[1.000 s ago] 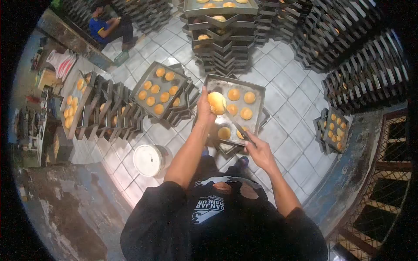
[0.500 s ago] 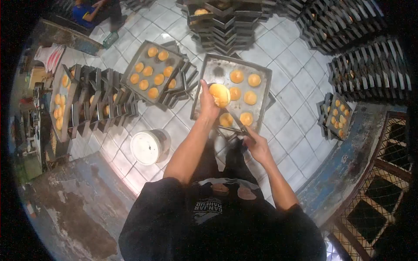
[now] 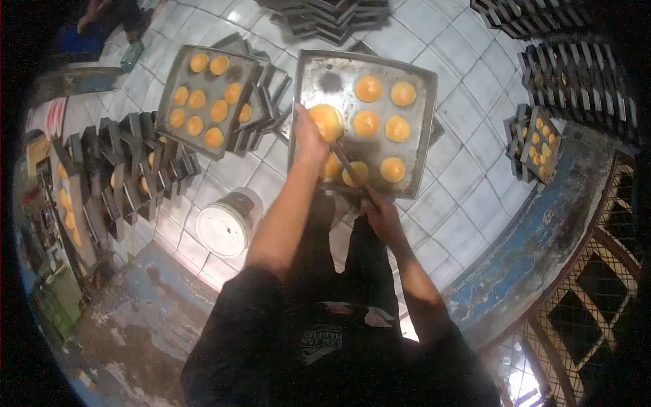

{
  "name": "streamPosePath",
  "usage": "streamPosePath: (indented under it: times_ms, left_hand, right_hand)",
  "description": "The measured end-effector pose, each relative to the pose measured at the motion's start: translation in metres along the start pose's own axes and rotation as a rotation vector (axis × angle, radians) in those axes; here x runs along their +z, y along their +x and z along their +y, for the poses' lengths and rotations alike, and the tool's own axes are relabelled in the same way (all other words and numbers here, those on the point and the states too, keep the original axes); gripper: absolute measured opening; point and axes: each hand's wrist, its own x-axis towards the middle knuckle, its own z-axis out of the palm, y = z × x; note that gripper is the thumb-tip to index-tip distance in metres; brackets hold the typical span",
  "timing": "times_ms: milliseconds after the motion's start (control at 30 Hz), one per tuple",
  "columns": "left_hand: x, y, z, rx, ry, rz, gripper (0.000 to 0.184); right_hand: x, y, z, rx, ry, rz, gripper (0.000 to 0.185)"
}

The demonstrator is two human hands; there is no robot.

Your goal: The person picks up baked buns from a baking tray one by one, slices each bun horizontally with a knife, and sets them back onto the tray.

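Note:
My left hand (image 3: 310, 139) holds a round golden bun (image 3: 325, 123) over the left side of a metal tray (image 3: 428, 112). Several more buns (image 3: 367, 123) lie on that tray in rows. In my right hand (image 3: 382, 218), near the tray's front edge, is the handle of a long flat blade (image 3: 347, 165). The blade slants up and left, its tip at the lower edge of the held bun. Whether the tip cuts into the bun I cannot tell.
Another tray of buns (image 3: 165, 102) tops a stack at the left. A lidded white bucket (image 3: 222, 229) stands on the tiled floor (image 3: 463, 203). Tray stacks (image 3: 576, 81) rise at the right and far side. Part of a person (image 3: 88, 30) shows at the upper left.
The view has tilted and come closer, so the tray sits higher and larger in it. The bun stays in my left hand and the blade in my right, its tip now at the bun's lower edge.

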Motion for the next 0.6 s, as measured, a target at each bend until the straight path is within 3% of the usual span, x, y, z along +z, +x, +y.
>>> streamPosePath:
  times_ms: [67,100,167,200,233,300,367,467,533,567,600]
  left_hand:
    - [-0.009,0.049,0.001,0.061,0.029,0.043,0.060]
    - [-0.014,0.067,0.003,0.047,0.032,0.047,0.060]
    - [-0.025,0.095,-0.004,0.640,0.952,0.095,0.047]
    - [-0.011,0.086,-0.008,1.027,1.060,0.231,0.040]
    - [-0.005,0.087,-0.019,1.018,1.066,0.223,0.040]
    - [0.009,0.084,-0.040,0.715,1.198,-0.096,0.039]
    - [0.013,0.099,-0.082,0.843,1.462,-0.250,0.035]
    - [0.019,0.106,-0.129,0.720,1.508,-0.223,0.045]
    - [0.039,0.074,-0.125,0.508,1.816,-0.161,0.061]
    - [0.039,0.064,-0.130,0.523,1.813,-0.163,0.061]
    - [0.030,0.062,-0.143,0.724,1.799,-0.190,0.058]
  right_hand:
    - [-0.007,-0.029,0.063,-0.031,-0.212,0.028,0.049]
    - [-0.010,-0.049,0.081,0.037,-0.134,0.079,0.048]
    - [-0.017,-0.087,0.099,0.121,-0.055,0.132,0.047]
    - [-0.022,-0.101,0.096,0.187,0.091,0.172,0.047]
    - [-0.026,-0.114,0.100,0.249,0.236,0.214,0.047]
    - [-0.027,-0.130,0.113,0.339,0.250,0.243,0.047]
    - [-0.029,-0.137,0.123,0.421,0.261,0.275,0.047]
    - [-0.028,-0.139,0.127,0.359,0.284,0.274,0.049]
    - [-0.033,-0.143,0.127,0.343,0.293,0.282,0.049]
    - [-0.037,-0.145,0.126,0.329,0.306,0.280,0.049]
    - [-0.041,-0.147,0.131,0.367,0.246,0.298,0.042]
